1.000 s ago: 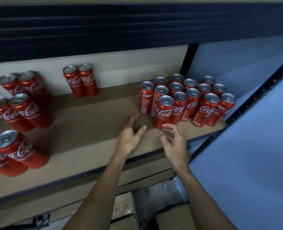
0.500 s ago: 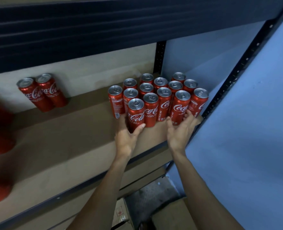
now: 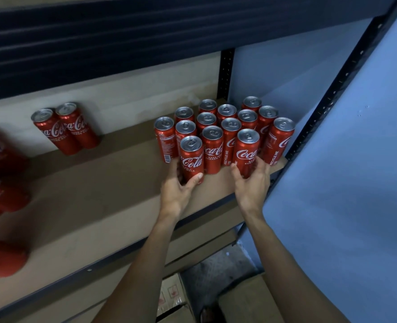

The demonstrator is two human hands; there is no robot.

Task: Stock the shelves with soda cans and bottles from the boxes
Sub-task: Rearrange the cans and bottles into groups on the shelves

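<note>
Well left of the packed block of upright red aluminium soda cans [image 3: 230,127] on the brown fibreboard shelf [image 3: 104,190], a loose pair of red cans [image 3: 64,129] stood by the back wall [image 3: 123,94]. At the block's front-left corner the left hand [image 3: 177,192] gripped a slim red cola can [image 3: 192,159] low down, thumb curled across it; at the block's front right the right hand [image 3: 251,185] clasped a second red cola can [image 3: 247,151] by its foot. Each would best be slid upright, pushed low to avoid tipping, until flush with the block's front row.
</note>
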